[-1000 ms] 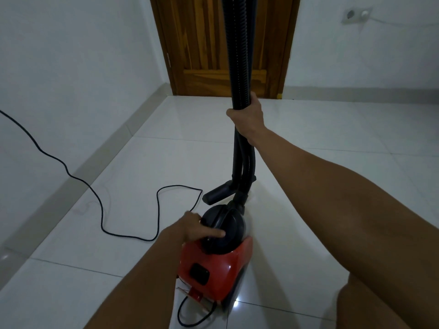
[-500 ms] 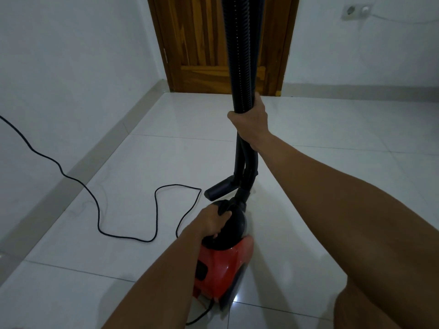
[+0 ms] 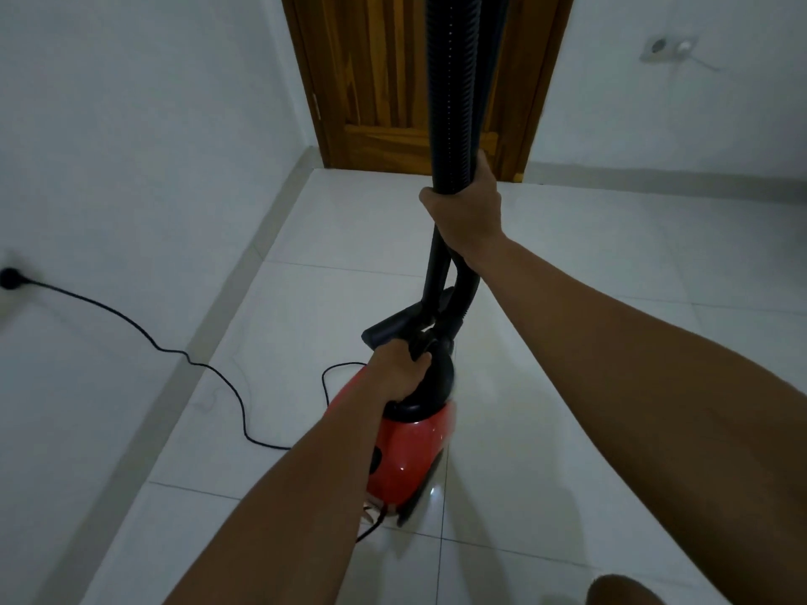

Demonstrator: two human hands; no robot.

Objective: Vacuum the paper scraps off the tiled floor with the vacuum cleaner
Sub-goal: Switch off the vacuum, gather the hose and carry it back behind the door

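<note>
A red and black vacuum cleaner (image 3: pixel 410 456) sits on the white tiled floor (image 3: pixel 567 342) in front of me, slightly blurred. My left hand (image 3: pixel 399 371) grips the black handle on top of its body. My right hand (image 3: pixel 465 213) holds the ribbed black hose (image 3: pixel 454 89) and wand together, upright, above the machine. The black floor nozzle (image 3: pixel 391 327) hangs just beyond the body. No paper scraps show on the floor.
The black power cord (image 3: pixel 209 369) runs across the floor from a plug (image 3: pixel 8 278) in the left wall. A wooden door (image 3: pixel 393 80) stands shut at the far end. A wall socket (image 3: pixel 668 48) sits at the upper right. My knee (image 3: pixel 620 591) shows at the bottom edge.
My left hand has slid from the side of the black top to grip the handle. The vacuum body has shifted forward and tilted. My right hand keeps its hold on the hose.
</note>
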